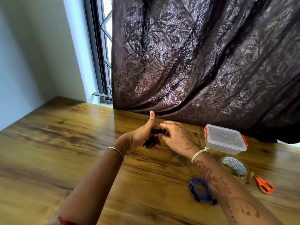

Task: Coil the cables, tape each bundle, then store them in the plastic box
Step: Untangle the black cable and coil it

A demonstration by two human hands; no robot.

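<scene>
The person is working on the coiling step, judging by the bundle between the hands. The left hand is closing its fingers around a small black cable held above the counter, thumb sticking up, while the right hand is pinching the bundle's top, seemingly winding or tucking a loop. The cable is looking thin, dark and bunched, one metal plug poking out below the left hand. A blue cable is already lying coiled near the right forearm. Next, taping is probably calling for the tape roll and orange scissors, both lying just beside the closed plastic box, whose lid needs opening before storing
</scene>
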